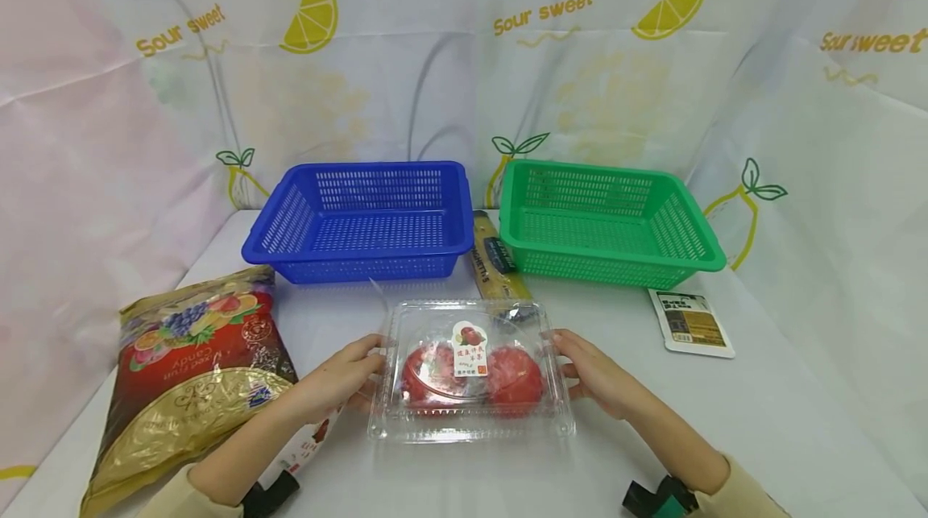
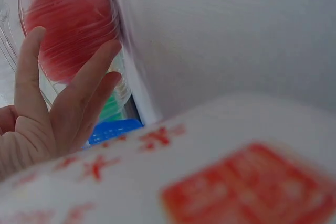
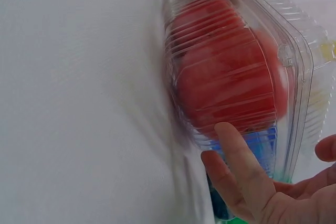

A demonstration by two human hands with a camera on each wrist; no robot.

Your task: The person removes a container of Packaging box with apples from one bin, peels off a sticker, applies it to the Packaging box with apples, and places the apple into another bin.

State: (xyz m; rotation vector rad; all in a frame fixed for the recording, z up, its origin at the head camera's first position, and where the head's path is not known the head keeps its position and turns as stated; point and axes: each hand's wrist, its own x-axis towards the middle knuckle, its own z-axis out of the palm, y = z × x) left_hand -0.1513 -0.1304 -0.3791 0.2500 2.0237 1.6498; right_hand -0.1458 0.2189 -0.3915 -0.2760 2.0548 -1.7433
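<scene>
A clear plastic clamshell box (image 1: 471, 428) with red round fruits (image 1: 513, 379) inside sits at the middle of the table in the head view. A fruit-picture label (image 1: 470, 349) is on its lid. My left hand (image 1: 346, 373) is at the box's left side, its fingers fairly straight and spread along the wall in the left wrist view. On the opposite side, my right hand (image 1: 598, 373) touches the wall with extended fingertips (image 3: 228, 129). Under my left forearm lies a white card (image 1: 308, 444) with red print, blurred and close in the left wrist view.
Behind the box stand a blue basket (image 1: 362, 270) and a green basket (image 1: 602, 268). A spaghetti packet (image 1: 496, 260) lies between them. A large candy bag (image 1: 196, 389) lies at left, and a small white-edged pouch (image 1: 692, 325) at right.
</scene>
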